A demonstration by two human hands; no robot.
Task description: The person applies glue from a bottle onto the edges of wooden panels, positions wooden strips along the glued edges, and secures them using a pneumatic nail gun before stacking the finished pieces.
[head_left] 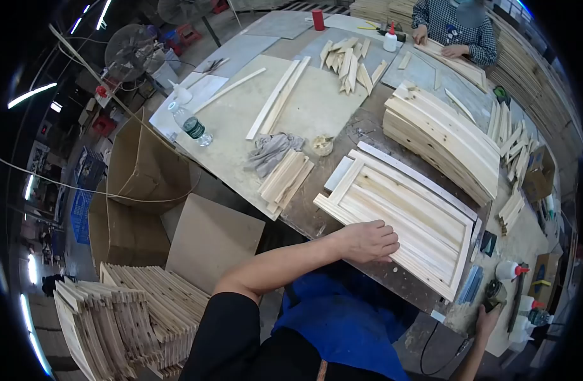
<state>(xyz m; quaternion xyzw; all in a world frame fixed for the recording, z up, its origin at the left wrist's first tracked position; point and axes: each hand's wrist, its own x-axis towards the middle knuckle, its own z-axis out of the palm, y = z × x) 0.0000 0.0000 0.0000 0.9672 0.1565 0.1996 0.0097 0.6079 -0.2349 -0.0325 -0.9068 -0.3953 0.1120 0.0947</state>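
A framed wooden panel (402, 222) lies flat on the workbench in front of me, against a pale strip along its far side. My left hand (366, 241) rests at the panel's near edge, its fingers curled; whether they grip the edge is hidden. At the right edge of the bench, my right hand (488, 317) is wrapped round a dark tool (494, 293), partly out of sight. Beyond the panel stands a tall stack of wooden panels (440, 140). Left of the panel are a bundle of short wooden strips (286, 181) and a grey cloth (273, 152).
Across the table a co-worker's hands (455, 51) touch another wooden frame. A plastic bottle (193, 128) stands at the table's left. Glue bottles (508, 270) are at the right. Stacked panels (129, 317) and cardboard boxes (139, 165) stand on the left.
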